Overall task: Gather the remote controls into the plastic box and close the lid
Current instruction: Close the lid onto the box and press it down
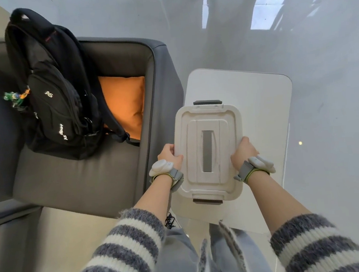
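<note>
A white plastic box [205, 120] with its lid on stands on a small white table [258, 97]. The lid has a grey slot in its middle and a dark latch at the far end and at the near end. My left hand [170, 155] grips the box's left edge. On the opposite edge, my right hand [244, 151] holds it the same way. Both wrists carry white trackers on grey straps. No remote control is in sight; the lid hides the inside of the box.
A grey sofa [68, 179] stands left of the table, with a black backpack [58, 99] and an orange cushion [125, 106] on its seat. Glossy pale floor [295, 26] surrounds the table. My striped sleeves fill the bottom of the view.
</note>
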`<action>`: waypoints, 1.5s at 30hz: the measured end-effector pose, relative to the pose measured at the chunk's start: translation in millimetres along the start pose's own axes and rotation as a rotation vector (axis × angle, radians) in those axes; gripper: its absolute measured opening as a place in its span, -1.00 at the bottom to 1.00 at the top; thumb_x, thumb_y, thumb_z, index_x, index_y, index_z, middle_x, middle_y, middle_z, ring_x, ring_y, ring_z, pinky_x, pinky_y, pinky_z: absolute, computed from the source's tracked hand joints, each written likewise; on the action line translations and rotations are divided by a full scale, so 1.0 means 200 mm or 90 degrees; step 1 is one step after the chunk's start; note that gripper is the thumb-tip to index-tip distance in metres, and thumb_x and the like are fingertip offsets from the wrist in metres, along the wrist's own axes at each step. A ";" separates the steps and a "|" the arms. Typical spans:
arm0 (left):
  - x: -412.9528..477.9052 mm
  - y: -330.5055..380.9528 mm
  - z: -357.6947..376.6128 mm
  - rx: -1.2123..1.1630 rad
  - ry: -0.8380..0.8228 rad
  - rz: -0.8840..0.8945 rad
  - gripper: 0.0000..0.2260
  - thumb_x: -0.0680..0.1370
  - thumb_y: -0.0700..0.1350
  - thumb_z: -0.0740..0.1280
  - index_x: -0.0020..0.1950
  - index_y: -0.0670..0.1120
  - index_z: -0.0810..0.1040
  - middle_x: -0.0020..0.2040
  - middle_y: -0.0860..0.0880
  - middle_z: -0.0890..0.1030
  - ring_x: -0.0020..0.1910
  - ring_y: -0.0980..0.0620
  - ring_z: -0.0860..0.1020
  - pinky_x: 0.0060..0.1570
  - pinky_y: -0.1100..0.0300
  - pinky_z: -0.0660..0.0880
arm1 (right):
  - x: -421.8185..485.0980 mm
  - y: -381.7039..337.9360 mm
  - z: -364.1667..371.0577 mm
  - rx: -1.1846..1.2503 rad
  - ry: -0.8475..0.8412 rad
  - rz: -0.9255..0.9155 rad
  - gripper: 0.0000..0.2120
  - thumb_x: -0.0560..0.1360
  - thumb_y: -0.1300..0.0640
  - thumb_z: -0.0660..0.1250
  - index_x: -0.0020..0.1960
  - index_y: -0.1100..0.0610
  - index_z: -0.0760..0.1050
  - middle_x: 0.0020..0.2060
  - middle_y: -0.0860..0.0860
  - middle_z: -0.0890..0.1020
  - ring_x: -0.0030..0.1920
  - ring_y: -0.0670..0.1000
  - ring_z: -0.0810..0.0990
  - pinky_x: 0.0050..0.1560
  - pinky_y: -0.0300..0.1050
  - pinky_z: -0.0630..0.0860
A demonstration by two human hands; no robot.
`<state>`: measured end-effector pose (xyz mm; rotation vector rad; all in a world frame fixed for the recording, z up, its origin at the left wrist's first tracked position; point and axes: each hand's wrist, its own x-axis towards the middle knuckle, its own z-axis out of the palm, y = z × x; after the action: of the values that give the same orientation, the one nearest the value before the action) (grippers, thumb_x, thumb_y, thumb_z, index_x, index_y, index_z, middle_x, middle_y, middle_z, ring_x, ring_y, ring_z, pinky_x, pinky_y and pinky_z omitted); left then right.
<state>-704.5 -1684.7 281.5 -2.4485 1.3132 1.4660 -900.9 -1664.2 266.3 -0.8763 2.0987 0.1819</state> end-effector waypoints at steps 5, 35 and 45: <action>0.03 0.03 -0.03 0.037 -0.052 -0.016 -0.54 0.48 -0.22 0.29 0.37 -0.12 0.32 0.25 -0.12 0.54 0.19 -0.12 0.54 0.20 0.06 0.46 | 0.04 -0.03 -0.07 0.022 -0.066 0.014 -0.68 0.52 0.28 0.19 0.26 0.30 0.29 0.17 0.26 0.52 0.14 0.27 0.54 -0.05 -0.02 0.43; 0.37 0.74 0.21 0.525 -0.115 0.359 -0.04 0.33 0.24 0.44 0.55 -0.09 0.03 0.58 -0.07 0.05 0.54 -0.10 0.12 0.49 -0.11 0.11 | 0.16 -0.02 -0.22 0.114 -0.001 -0.032 -0.29 0.50 -0.01 0.26 0.53 0.02 -0.01 0.34 0.20 0.39 0.15 0.29 0.54 0.14 0.15 0.51; 0.38 0.71 0.21 0.493 -0.131 0.496 -0.43 0.39 0.17 0.42 0.32 -0.03 0.47 0.23 -0.02 0.47 0.20 -0.04 0.48 0.18 0.08 0.43 | 0.19 0.00 -0.19 0.119 0.002 -0.034 -0.31 0.50 -0.03 0.25 0.52 0.03 0.00 0.29 0.20 0.40 0.13 0.28 0.52 0.08 0.07 0.49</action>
<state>-810.8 -1809.5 258.3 -1.3207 2.3323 0.9112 -940.8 -1700.1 262.4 -0.8195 2.0544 -0.0438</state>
